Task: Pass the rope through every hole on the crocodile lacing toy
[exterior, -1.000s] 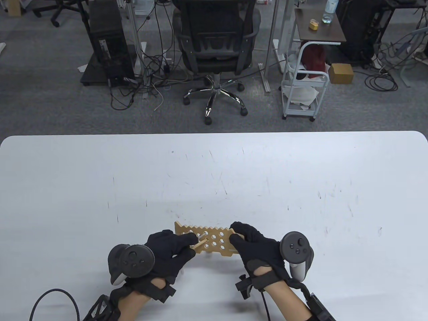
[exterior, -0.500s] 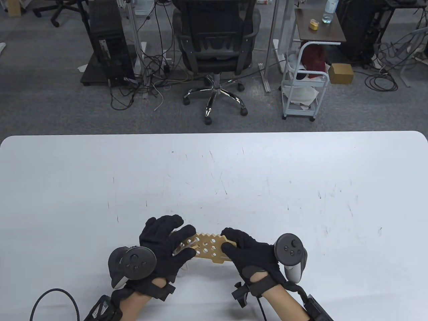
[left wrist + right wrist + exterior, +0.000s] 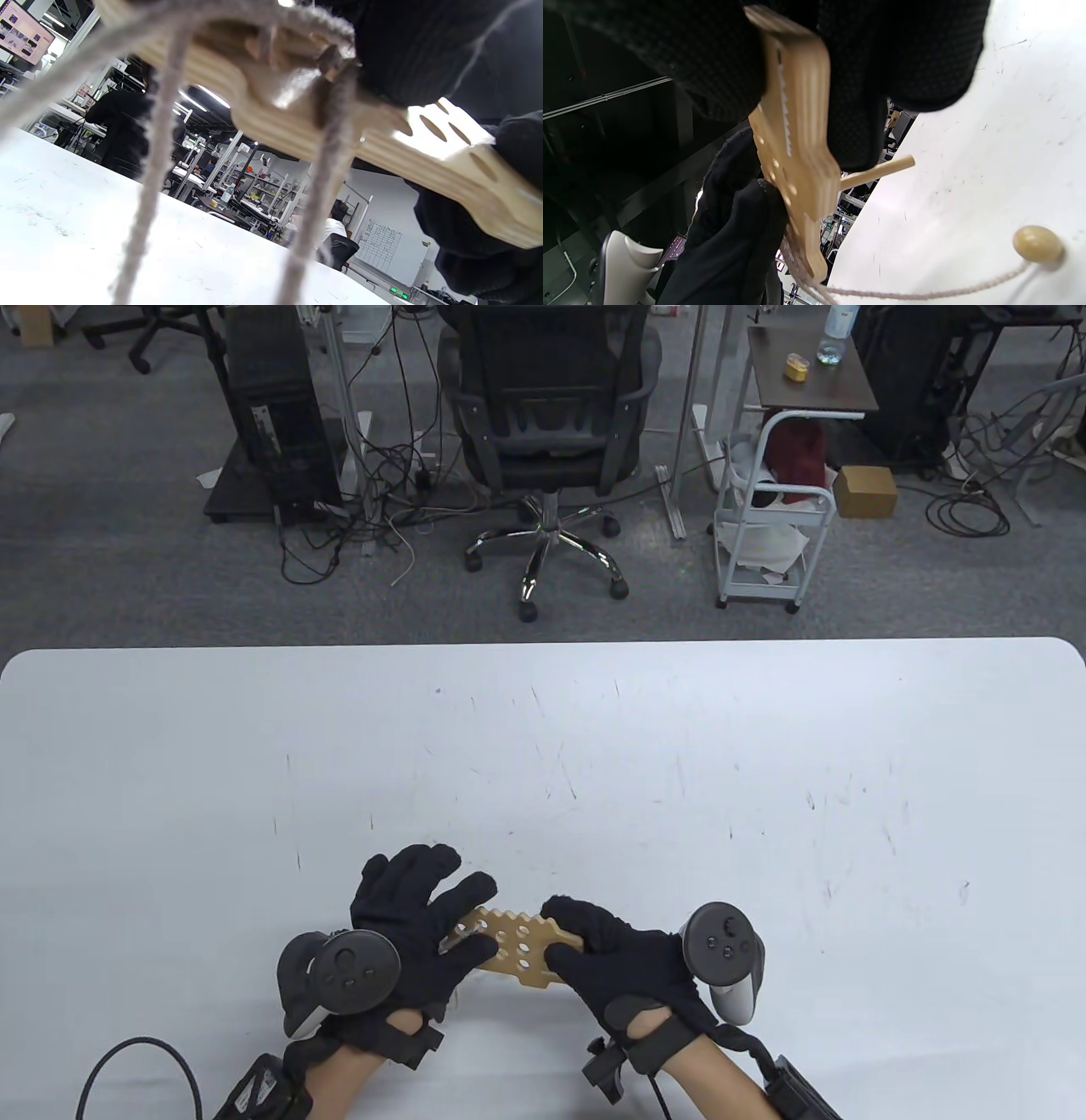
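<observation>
The wooden crocodile board (image 3: 516,952) is held above the table between both hands. My right hand (image 3: 585,942) grips its right end, thumb near, fingers far. My left hand (image 3: 450,916) lies spread over its left end with straight fingers, one fingertip pressing on top. In the left wrist view the board (image 3: 445,161) shows from below with strands of grey rope (image 3: 146,186) hanging from its holes. In the right wrist view the wooden needle (image 3: 878,169) pokes out under the board (image 3: 797,140). The rope (image 3: 925,293) trails to a wooden bead (image 3: 1037,243) on the table.
The white table (image 3: 679,780) stretches wide beyond and to both sides of the hands. A black cable (image 3: 136,1060) loops at the near left edge. An office chair (image 3: 547,407) and a cart (image 3: 776,517) stand on the floor past the far edge.
Both hands and the board have moved left and toward me. My left hand let go of the needle and spread its fingers over the board; the needle no longer shows on top.
</observation>
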The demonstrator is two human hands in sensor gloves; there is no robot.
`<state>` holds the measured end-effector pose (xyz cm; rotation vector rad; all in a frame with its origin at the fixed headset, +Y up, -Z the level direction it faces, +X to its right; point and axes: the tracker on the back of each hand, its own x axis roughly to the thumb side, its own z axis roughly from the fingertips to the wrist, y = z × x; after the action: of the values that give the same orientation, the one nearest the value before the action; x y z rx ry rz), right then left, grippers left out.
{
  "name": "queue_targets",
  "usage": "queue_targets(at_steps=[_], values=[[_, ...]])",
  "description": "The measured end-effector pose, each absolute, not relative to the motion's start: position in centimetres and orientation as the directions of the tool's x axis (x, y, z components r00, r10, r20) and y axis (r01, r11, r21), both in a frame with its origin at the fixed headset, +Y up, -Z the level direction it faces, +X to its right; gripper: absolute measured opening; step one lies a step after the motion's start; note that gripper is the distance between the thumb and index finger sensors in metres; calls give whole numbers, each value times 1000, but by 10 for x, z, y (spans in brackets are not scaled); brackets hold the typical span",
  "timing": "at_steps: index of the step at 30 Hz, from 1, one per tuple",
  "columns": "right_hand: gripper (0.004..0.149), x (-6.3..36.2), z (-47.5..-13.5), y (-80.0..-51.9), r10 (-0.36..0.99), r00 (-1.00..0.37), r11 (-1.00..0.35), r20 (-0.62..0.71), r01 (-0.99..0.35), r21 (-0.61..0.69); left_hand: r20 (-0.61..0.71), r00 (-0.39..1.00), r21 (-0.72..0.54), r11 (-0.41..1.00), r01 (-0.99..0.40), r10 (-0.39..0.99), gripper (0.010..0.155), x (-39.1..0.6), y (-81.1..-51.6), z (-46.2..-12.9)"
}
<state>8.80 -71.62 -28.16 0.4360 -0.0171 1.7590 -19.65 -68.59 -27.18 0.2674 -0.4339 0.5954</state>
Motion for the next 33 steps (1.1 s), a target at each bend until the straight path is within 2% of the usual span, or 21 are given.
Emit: queue_targets(at_steps=[15, 24, 33], values=[[52, 97, -284, -716, 948, -193, -235, 254, -961, 149, 460, 737, 147, 776, -614, 495, 66, -203, -684, -272], [52, 107, -288, -716, 964, -152, -182, 220, -976, 120, 410, 699, 209, 685, -698, 586, 57, -229, -677, -278], [50, 114, -291, -714, 972, -116, -140, 204, -985, 104, 322, 668, 240, 625, -743, 670, 57, -253, -682, -288]])
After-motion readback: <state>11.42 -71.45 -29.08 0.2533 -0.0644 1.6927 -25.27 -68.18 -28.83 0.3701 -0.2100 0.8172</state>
